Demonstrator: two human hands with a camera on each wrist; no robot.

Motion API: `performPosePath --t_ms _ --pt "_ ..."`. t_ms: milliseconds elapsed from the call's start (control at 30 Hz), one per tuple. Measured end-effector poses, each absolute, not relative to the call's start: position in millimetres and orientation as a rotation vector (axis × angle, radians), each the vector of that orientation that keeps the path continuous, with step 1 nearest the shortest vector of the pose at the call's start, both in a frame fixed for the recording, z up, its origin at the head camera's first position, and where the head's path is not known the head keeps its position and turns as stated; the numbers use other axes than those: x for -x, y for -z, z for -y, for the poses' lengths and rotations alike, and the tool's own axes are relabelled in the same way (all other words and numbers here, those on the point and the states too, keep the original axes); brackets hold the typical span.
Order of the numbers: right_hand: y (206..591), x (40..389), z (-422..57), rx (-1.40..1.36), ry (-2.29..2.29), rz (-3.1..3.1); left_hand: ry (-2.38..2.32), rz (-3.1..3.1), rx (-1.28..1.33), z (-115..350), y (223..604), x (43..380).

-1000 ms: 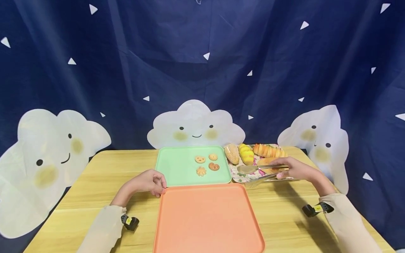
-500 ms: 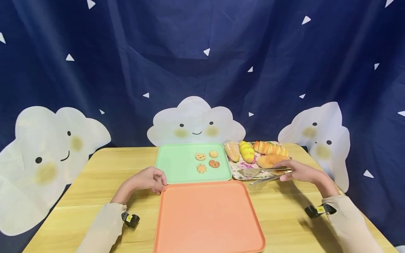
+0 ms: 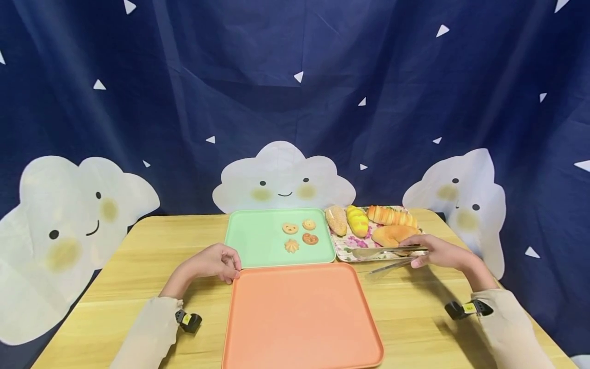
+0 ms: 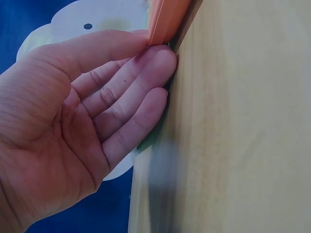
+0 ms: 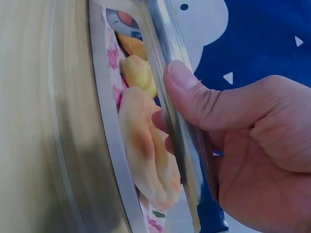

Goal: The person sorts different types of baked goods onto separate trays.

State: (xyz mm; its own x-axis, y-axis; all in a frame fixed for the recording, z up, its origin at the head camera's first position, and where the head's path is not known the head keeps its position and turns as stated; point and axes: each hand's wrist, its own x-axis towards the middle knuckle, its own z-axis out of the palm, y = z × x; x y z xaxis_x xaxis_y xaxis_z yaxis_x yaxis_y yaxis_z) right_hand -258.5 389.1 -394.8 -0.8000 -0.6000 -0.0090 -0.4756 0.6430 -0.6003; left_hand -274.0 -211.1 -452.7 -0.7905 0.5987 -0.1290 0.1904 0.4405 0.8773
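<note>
My left hand [image 3: 213, 262] pinches the far left corner of the orange tray [image 3: 301, 318], thumb on top and fingers underneath, as the left wrist view shows. My right hand [image 3: 440, 252] grips a pair of metal tongs [image 5: 181, 131], thumb along one arm. The tongs' arms stand apart, their ends pointing left over the near edge of the floral tray [image 3: 343, 249]. Right behind the tongs lies a smooth golden bun [image 3: 391, 235]. Farther back on that tray are a seeded bread roll [image 3: 337, 220], a yellow bread [image 3: 357, 221] and a long ridged bread [image 3: 392, 217].
A mint-green tray [image 3: 253, 238] sits behind the orange one, left of the floral tray. Several small cookies [image 3: 291, 229] lie on its right half. Wooden tabletop [image 3: 152, 246] extends on both sides, and a dark blue curtain [image 3: 258, 92] hangs behind.
The tongs and right hand have moved slightly toward the near edge of the floral tray, leaving the golden bun more exposed. The left hand keeps its place at the orange tray's corner.
</note>
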Motion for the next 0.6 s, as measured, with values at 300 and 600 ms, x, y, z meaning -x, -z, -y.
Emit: performPosePath --t_ms 300,600 --pt "398.2 254.7 -398.0 1.022 0.878 -2.609 -1.312 -2.279 -0.650 211.2 453.1 272.6" --pt "412.1 257.1 -401.4 1.087 0.924 -2.538 -1.313 -2.271 -0.647 210.6 453.7 273.5"
